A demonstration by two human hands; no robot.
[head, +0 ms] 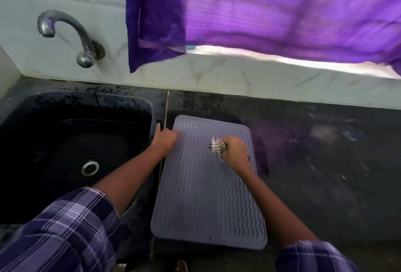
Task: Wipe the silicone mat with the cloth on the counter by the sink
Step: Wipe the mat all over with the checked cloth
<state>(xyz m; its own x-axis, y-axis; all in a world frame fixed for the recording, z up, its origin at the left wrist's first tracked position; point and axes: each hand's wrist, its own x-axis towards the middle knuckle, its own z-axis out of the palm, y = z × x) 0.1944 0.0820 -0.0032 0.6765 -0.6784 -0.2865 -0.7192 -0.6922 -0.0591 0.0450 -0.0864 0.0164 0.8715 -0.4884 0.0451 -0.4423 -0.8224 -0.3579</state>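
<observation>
A grey-lilac silicone mat (206, 195) with wavy ridges lies flat on the dark counter (314, 163), just right of the sink. My right hand (235, 148) grips a small striped cloth (217, 145), bunched up and pressed on the mat's far half. My left hand (165, 139) rests on the mat's far left corner, fingers bent, with the thumb out toward the sink side. What the left fingers do at the mat's edge is hard to make out.
A black sink (65, 152) with a metal drain (90, 167) lies to the left, and a chrome tap (71, 37) juts from the tiled wall above it. A purple curtain (260, 11) hangs over the window ledge behind the counter.
</observation>
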